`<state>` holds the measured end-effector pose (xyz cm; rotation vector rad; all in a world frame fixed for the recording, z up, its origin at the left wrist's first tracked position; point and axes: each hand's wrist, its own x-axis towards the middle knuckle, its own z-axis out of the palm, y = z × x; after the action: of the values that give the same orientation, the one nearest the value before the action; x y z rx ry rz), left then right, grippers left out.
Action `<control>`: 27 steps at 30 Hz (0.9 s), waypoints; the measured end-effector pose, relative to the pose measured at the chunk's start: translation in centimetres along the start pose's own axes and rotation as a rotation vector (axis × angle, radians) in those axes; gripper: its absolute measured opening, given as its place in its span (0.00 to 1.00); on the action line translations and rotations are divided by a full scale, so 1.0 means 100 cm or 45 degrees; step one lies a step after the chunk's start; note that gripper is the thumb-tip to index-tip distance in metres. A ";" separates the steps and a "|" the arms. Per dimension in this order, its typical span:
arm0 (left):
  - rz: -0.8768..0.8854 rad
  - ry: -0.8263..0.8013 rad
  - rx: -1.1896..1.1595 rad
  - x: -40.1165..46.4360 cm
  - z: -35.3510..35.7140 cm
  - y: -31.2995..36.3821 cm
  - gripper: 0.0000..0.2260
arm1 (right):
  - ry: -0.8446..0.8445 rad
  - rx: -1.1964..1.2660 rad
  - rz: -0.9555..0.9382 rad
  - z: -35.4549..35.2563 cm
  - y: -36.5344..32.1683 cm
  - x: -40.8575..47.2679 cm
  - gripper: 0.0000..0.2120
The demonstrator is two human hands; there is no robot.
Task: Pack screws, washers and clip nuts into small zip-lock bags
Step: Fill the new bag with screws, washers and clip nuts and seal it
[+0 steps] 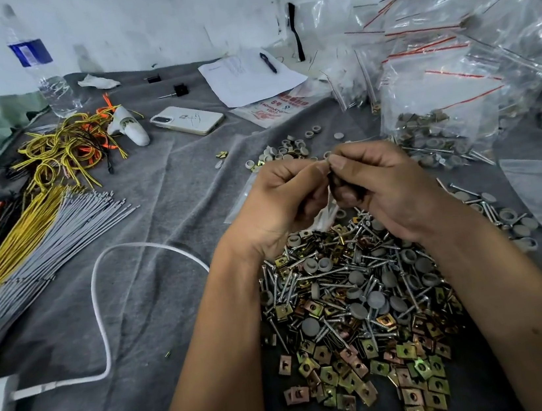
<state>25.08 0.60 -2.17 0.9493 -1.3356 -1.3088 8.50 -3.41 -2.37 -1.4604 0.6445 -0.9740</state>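
left hand + right hand: pinch crinkled clear bag | glinting screw pile

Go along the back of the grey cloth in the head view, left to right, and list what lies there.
Water bottle → crumpled tissue → small black part → sheet of paper with a pen on it → pile of zip-lock bags.
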 end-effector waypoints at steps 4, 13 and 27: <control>-0.025 -0.044 0.146 -0.003 -0.004 0.003 0.20 | -0.045 -0.079 0.040 -0.005 0.004 -0.001 0.14; 0.432 0.338 0.770 0.004 -0.008 -0.019 0.06 | 0.166 -0.302 -0.009 -0.007 0.010 0.002 0.13; 0.254 0.680 0.263 0.002 -0.011 -0.011 0.12 | 0.172 -0.724 -0.195 -0.044 0.007 -0.002 0.06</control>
<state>25.98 0.11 -3.28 1.1731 -1.1183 -0.7044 4.77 -5.61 -3.36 -1.9748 0.9734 -1.0641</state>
